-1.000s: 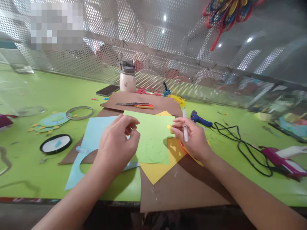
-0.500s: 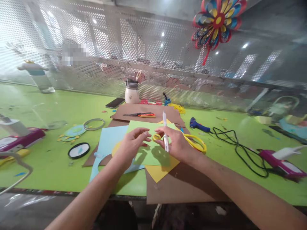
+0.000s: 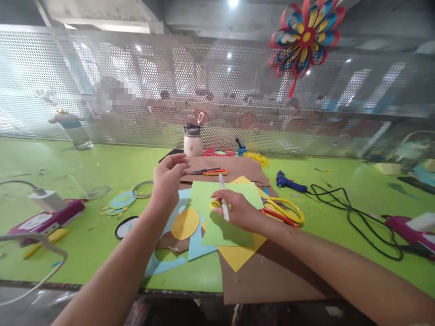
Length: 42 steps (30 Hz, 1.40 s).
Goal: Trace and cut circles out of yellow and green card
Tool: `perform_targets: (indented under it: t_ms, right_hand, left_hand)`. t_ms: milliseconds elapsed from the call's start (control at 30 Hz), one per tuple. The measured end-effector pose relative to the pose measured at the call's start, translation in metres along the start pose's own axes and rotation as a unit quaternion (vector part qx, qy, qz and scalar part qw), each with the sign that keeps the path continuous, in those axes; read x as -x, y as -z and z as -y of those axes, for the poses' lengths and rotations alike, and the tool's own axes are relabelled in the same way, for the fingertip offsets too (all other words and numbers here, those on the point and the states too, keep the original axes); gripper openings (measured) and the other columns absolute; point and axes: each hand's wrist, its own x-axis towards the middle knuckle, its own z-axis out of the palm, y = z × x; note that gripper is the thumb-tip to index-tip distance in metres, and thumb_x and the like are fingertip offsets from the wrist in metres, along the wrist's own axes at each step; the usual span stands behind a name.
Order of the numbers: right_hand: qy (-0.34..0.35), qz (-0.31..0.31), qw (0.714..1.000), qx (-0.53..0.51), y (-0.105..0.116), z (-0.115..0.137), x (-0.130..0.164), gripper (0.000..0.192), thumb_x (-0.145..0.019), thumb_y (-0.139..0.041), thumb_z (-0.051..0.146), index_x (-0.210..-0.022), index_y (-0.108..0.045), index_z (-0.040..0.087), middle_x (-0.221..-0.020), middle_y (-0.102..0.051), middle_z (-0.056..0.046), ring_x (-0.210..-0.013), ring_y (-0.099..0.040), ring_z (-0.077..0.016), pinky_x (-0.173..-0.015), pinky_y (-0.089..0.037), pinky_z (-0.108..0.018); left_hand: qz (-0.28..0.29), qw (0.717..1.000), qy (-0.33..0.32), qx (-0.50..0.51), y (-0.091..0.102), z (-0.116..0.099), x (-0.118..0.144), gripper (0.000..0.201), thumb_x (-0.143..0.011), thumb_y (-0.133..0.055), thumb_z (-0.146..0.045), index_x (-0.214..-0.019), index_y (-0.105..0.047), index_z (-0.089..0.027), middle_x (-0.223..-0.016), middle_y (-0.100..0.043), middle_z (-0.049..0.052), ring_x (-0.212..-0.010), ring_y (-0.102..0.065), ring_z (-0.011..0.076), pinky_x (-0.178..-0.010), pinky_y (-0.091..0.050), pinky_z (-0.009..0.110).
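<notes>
My right hand (image 3: 234,207) is closed around a white pen (image 3: 223,195), which points up and away from me. A small round yellow object (image 3: 215,204), ring- or roll-like, sits at the same hand's fingertips. Beneath it lies a light green paper sheet (image 3: 200,192) over a yellow sheet (image 3: 236,260) and a cut light blue sheet (image 3: 197,251). My left hand (image 3: 171,176) is raised at the left, fingers loosely bent, with nothing visible in them. Its tips are near the black-bladed scissors (image 3: 207,171). A yellow paper circle (image 3: 185,224) rests on the blue sheet.
Yellow-handled scissors (image 3: 287,210) and a blue glue gun (image 3: 290,182) with a black cord lie right. Brown cardboard (image 3: 278,276) covers the middle. A bottle (image 3: 193,142) stands at the back, before a perforated screen (image 3: 217,104). Left are a metal ring (image 3: 142,195) and power strip (image 3: 50,219).
My left hand has moved up and away from the right hand, uncovering the yellow circle. My right hand still holds the pen and yellow object over the green sheet. The camera view has shifted.
</notes>
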Motion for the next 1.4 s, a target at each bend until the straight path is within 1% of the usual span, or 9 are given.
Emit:
perform_targets:
  t_ms: [133,267,367,567,700,900,1200,1300,1400]
  right_hand:
    - [0.007,0.021,1.0,-0.008,-0.01,0.006,-0.02,0.028,-0.08,-0.068,0.012,-0.107,-0.06,0.017,-0.095,-0.069,-0.01,-0.085,-0.067,-0.0217,-0.075,-0.054,-0.034]
    - [0.028,0.044,0.999,-0.012,-0.031,0.015,-0.041,0.031,-0.079,-0.069,0.013,-0.108,-0.059,0.019,-0.1,-0.07,-0.009,-0.088,-0.067,-0.0219,-0.079,-0.053,-0.035]
    - [0.047,0.066,0.997,-0.01,-0.048,0.02,-0.053,0.031,-0.08,-0.069,0.013,-0.109,-0.058,0.021,-0.101,-0.07,-0.008,-0.089,-0.066,-0.0211,-0.08,-0.052,-0.034]
    - [0.082,0.107,0.991,0.006,-0.07,0.025,-0.064,0.032,-0.081,-0.067,0.014,-0.111,-0.058,0.018,-0.102,-0.071,-0.011,-0.093,-0.065,-0.0253,-0.08,-0.052,-0.037]
    - [0.092,0.122,0.988,0.015,-0.077,0.026,-0.071,0.032,-0.082,-0.065,0.015,-0.113,-0.058,0.017,-0.104,-0.071,-0.012,-0.096,-0.064,-0.0269,-0.081,-0.052,-0.039]
    - [0.102,0.133,0.986,0.02,-0.084,0.025,-0.076,0.035,-0.081,-0.066,0.014,-0.114,-0.057,0.018,-0.103,-0.071,-0.01,-0.097,-0.063,-0.0258,-0.08,-0.051,-0.035]
    - [0.108,0.12,0.987,0.008,-0.08,0.026,-0.073,0.034,-0.08,-0.071,0.017,-0.112,-0.059,0.017,-0.1,-0.072,-0.011,-0.091,-0.063,-0.0248,-0.079,-0.051,-0.037]
    - [0.085,0.08,0.993,-0.005,-0.066,0.024,-0.067,0.031,-0.081,-0.067,0.01,-0.11,-0.06,0.017,-0.098,-0.071,-0.011,-0.091,-0.065,-0.0238,-0.079,-0.051,-0.036]
    - [0.042,0.031,0.998,-0.018,-0.037,0.016,-0.054,0.026,-0.084,-0.062,0.011,-0.109,-0.06,0.017,-0.095,-0.07,-0.01,-0.086,-0.067,-0.0211,-0.076,-0.052,-0.032]
  left_hand:
    - [-0.062,0.998,-0.027,0.004,0.018,0.014,-0.012,0.025,-0.062,-0.06,-0.014,-0.086,-0.066,-0.016,-0.075,-0.064,0.001,-0.07,-0.061,0.0126,-0.062,-0.046,0.024]
    - [-0.133,0.989,-0.068,0.015,0.04,0.011,-0.02,0.028,-0.063,-0.057,-0.013,-0.09,-0.064,-0.017,-0.076,-0.062,-0.001,-0.071,-0.061,0.0125,-0.064,-0.047,0.024]
    - [-0.16,0.983,-0.091,0.019,0.046,0.006,-0.023,0.029,-0.064,-0.055,-0.013,-0.091,-0.063,-0.019,-0.077,-0.061,-0.001,-0.074,-0.061,0.0125,-0.065,-0.047,0.024]
    - [-0.145,0.983,-0.11,0.018,0.041,0.002,-0.017,0.03,-0.065,-0.057,-0.013,-0.094,-0.064,-0.018,-0.079,-0.062,0.0,-0.076,-0.061,0.0137,-0.065,-0.048,0.025]
    - [-0.117,0.986,-0.121,0.009,0.04,0.001,-0.013,0.031,-0.067,-0.058,-0.011,-0.096,-0.065,-0.019,-0.081,-0.063,0.001,-0.078,-0.061,0.0135,-0.067,-0.049,0.025]
    - [-0.116,0.985,-0.12,0.037,0.042,0.0,-0.012,0.031,-0.066,-0.058,-0.008,-0.095,-0.066,-0.018,-0.08,-0.063,0.001,-0.077,-0.061,0.0132,-0.066,-0.048,0.025]
    - [-0.111,0.986,-0.112,0.047,0.039,0.002,-0.011,0.031,-0.066,-0.058,-0.007,-0.094,-0.067,-0.017,-0.079,-0.064,0.001,-0.074,-0.061,0.012,-0.064,-0.048,0.023]
    - [-0.109,0.988,-0.1,0.048,0.038,0.002,-0.011,0.031,-0.065,-0.058,-0.007,-0.094,-0.066,-0.017,-0.078,-0.064,0.0,-0.074,-0.06,0.0115,-0.063,-0.047,0.023]
    - [-0.101,0.99,-0.089,0.036,0.036,0.002,-0.01,0.031,-0.065,-0.058,-0.008,-0.093,-0.067,-0.017,-0.077,-0.064,0.0,-0.073,-0.06,0.0117,-0.063,-0.047,0.023]
